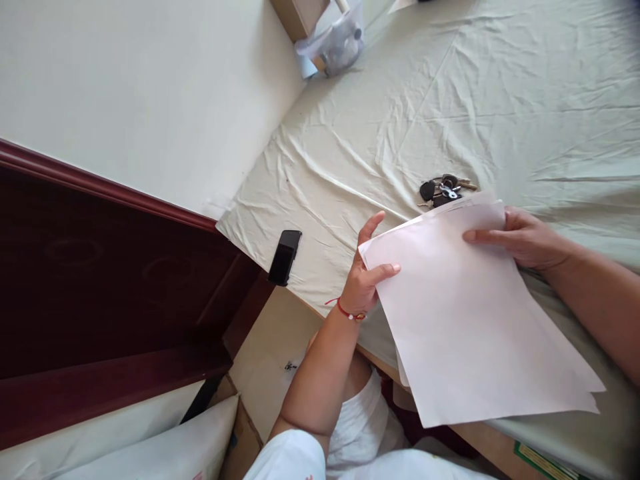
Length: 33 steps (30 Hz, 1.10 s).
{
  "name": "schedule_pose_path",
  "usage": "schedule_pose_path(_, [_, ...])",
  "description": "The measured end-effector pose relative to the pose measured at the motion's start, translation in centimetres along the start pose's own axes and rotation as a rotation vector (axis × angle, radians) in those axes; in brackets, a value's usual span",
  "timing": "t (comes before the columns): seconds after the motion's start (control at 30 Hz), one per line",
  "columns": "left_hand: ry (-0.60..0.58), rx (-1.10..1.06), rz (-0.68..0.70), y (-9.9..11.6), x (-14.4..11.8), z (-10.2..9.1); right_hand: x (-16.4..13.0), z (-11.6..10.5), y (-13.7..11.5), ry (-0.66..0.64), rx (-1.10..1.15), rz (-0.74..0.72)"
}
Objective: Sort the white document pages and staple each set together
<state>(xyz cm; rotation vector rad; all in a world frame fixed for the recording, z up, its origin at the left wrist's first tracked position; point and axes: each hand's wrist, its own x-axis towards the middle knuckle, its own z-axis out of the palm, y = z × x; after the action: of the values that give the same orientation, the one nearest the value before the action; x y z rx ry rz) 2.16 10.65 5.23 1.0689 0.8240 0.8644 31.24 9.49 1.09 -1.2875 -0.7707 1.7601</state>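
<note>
A few sheets of white paper point(475, 320) are held up between my two hands, over the near edge of the cloth-covered surface. My left hand point(367, 277) grips their left corner, thumb on top and forefinger stretched out past the edge. On the upper right side, my right hand point(523, 238) pinches the sheets, its thumb lying on the top page and its other fingers hidden behind. Just beyond the paper's far edge lies a bunch of keys point(447, 190), partly covered by it. A black phone point(285, 258) rests to the left of my left hand.
Wrinkled pale green cloth point(500, 100) covers the surface. A clear plastic bag point(343, 50) with things in it and a cardboard box point(300, 15) stand at the back by the wall. Dark red wood panelling point(115, 267) rises on the left, with white bags point(165, 443) below.
</note>
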Motion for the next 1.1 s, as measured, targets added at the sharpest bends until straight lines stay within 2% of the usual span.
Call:
schedule_pose_path(0.1, [-0.093, 0.184, 0.036, 0.1, -0.1, -0.6, -0.3, 0.3, -0.4, 0.003, 0.003, 0.023])
schedule_pose_path(0.2, [-0.084, 0.239, 0.029, 0.2, -0.3, -0.5, -0.5, 0.7, -0.6, 0.046, 0.034, 0.033])
schedule_pose_path(0.3, [0.028, 0.176, 0.008, 0.2, -0.2, 0.0, -0.6, 1.0, -0.7, 0.047, 0.075, 0.007])
schedule_pose_path(0.5, [0.299, 0.091, -0.015, 0.1, 0.6, 0.5, -0.1, 0.9, -0.6, -0.079, 0.06, -0.151])
schedule_pose_path(0.57, [0.35, 0.078, 0.001, 0.1, 0.7, 0.3, 0.1, 0.8, -0.5, -0.091, 0.04, -0.167])
schedule_pose_path(0.63, [0.354, 0.077, 0.027, 0.1, 0.7, 0.2, 0.2, 0.8, -0.3, -0.061, 0.033, -0.159])
schedule_pose_path(0.8, [0.277, 0.103, 0.043, 0.0, 0.6, 0.1, 0.0, 0.9, -0.3, 0.029, -0.001, -0.123])
schedule_pose_path(1.1, [0.362, -0.001, 0.052, 0.0, 0.7, 0.2, 0.0, 1.1, -0.5, 0.033, -0.003, -0.133])
